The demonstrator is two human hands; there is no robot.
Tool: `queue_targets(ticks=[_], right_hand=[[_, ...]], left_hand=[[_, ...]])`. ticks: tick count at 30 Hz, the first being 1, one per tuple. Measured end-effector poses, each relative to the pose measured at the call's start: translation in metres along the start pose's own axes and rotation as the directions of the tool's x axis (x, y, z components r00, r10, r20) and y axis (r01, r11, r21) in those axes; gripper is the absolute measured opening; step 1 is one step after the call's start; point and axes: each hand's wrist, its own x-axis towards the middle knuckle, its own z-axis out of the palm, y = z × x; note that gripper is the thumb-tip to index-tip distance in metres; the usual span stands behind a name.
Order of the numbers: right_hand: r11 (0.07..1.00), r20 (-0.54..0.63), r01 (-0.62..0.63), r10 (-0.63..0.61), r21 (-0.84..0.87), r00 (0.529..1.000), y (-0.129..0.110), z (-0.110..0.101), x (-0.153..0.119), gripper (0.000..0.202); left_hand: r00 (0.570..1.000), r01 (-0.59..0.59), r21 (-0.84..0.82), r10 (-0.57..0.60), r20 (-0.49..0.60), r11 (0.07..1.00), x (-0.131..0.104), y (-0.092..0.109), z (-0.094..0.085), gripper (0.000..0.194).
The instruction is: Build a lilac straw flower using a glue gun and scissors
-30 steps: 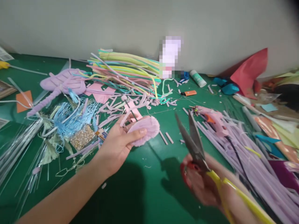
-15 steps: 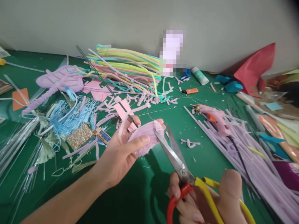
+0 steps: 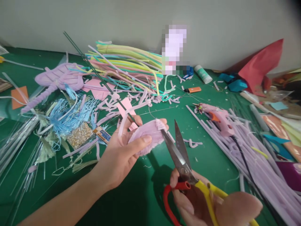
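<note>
A pale purple fuzzy piece (image 3: 149, 135) with ribbed edges is pinched in my left hand (image 3: 122, 150), the thumb lying across its face. Dark green stems (image 3: 98, 70) and a thin wire pass by the fingers of that hand. My right hand (image 3: 199, 197) holds scissors (image 3: 185, 166) with red and yellow handles. Their blades stand apart, one tip close to the right edge of the purple piece. Whether that tip touches it, I cannot tell.
Colourful pipe cleaners (image 3: 129, 62) lie at the back beside short purple offcuts. At left are a purple fuzzy shape (image 3: 58, 78), blue tassels (image 3: 72, 116) and a bag of beads (image 3: 81, 135). On the right, a pink glue gun (image 3: 221, 121) rests on purple strips; an orange lighter (image 3: 194, 90) lies behind.
The scissors have opened wider and shifted slightly right, away from the middle of the purple piece. My right thumb has moved right and down. The green stems lean further left.
</note>
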Motion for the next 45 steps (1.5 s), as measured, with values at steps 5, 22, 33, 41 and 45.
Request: queue_targets(ticks=[5, 22, 33, 41, 45], right_hand=[[0.995, 0.028, 0.086, -0.085, -0.051, 0.996, 0.003, -0.008, 0.006, 0.084], [0.992, 0.089, 0.097, -0.09, -0.076, 0.992, 0.004, -0.011, 0.01, 0.091], [0.99, 0.145, 0.115, -0.102, -0.086, 0.984, -0.003, -0.006, 0.011, 0.09], [0.92, 0.013, 0.143, -0.149, -0.365, 0.989, -0.014, 0.004, 0.013, 0.089], [0.9, 0.005, 0.152, -0.164, -0.408, 0.986, -0.016, 0.0, 0.013, 0.079]], left_hand=[[1.0, -0.015, -0.023, 0.015, 0.021, 1.0, 0.003, 0.001, -0.002, 0.024], [1.0, 0.013, -0.046, -0.012, 0.024, 0.999, 0.005, -0.002, -0.004, 0.014], [0.996, 0.089, -0.085, -0.086, 0.039, 0.992, 0.002, -0.003, -0.002, 0.004], [0.998, 0.068, -0.029, -0.068, -0.015, 0.997, 0.003, -0.004, -0.004, 0.003], [0.998, 0.065, -0.018, -0.065, 0.009, 0.998, 0.003, -0.004, -0.005, 0.003]])
